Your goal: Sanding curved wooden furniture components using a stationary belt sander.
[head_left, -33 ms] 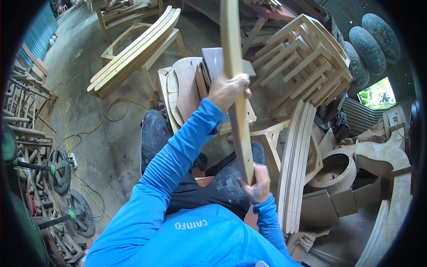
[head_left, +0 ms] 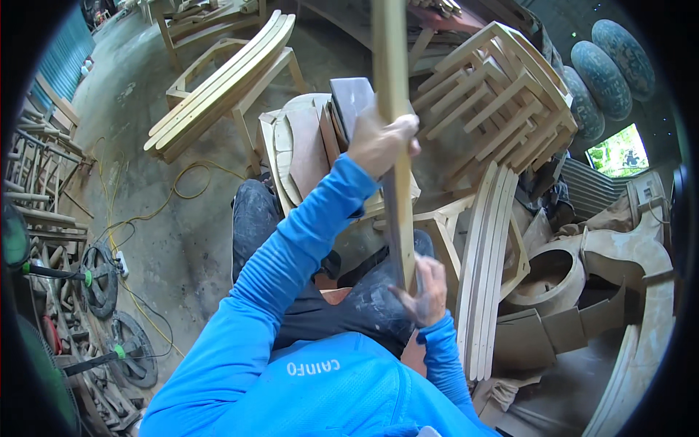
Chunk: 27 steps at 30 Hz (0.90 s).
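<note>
Between the person's knees, a long wooden slat (head_left: 393, 146) stands nearly upright, running from the top edge of the view down to the lap, and both hands are closed on it. The left hand (head_left: 380, 140) wraps around it about midway, arm stretched out in a blue sleeve, apparently to keep the tall piece from tipping; the right hand (head_left: 422, 291) grips the lower end close to the body, fingers curled about the wood, which seems to anchor it against the dark trousers. Just behind the slat, a grey flat block (head_left: 351, 98) leans with some rounded wooden panels (head_left: 302, 146) on a low work stand, close enough to be within reach. To the right, a bundle of curved slats (head_left: 484, 269) stands on end beside the person's leg, and a stack of pale chair frames (head_left: 502, 87) is piled beyond it. On the left, more curved slats (head_left: 218, 84) lie across a wooden frame, likely kept off the dusty concrete floor (head_left: 145, 218), where a yellow cable (head_left: 178, 189) loops past. Whether the slat's foot rests on anything is hidden by the right hand.
</note>
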Motion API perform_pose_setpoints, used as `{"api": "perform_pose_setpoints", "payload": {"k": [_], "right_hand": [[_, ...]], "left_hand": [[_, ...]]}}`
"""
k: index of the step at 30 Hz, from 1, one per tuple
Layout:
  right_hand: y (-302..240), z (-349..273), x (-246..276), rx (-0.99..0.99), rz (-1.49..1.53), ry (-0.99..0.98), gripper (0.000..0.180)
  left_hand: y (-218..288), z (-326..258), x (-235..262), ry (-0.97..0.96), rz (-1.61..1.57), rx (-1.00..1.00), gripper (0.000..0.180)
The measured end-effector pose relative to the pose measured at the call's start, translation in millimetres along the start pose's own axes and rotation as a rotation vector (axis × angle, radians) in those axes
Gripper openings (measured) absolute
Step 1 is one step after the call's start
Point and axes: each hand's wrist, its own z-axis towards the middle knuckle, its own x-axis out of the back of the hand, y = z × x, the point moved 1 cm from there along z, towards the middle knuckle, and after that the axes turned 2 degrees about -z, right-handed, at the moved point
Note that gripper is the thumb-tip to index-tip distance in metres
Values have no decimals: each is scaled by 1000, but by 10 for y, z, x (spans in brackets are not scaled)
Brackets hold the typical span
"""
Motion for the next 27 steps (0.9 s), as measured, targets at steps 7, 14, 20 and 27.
{"api": "perform_pose_setpoints", "payload": {"k": [7, 14, 20, 27], "right_hand": [[-452, 95, 1058, 317, -195, 470, 82], [41, -278, 1870, 37, -816, 84, 94], [937, -1448, 1388, -261, -395, -87, 43], [831, -1679, 795, -373, -373, -66, 24]], "left_hand": [[281, -261, -525, -100, 784, -636, 45], [-658, -715, -494, -635, 1334, -961, 56], [-965, -694, -446, -1174, 1301, -920, 60], [-1041, 133, 299, -148, 1603, -374, 84]]}}
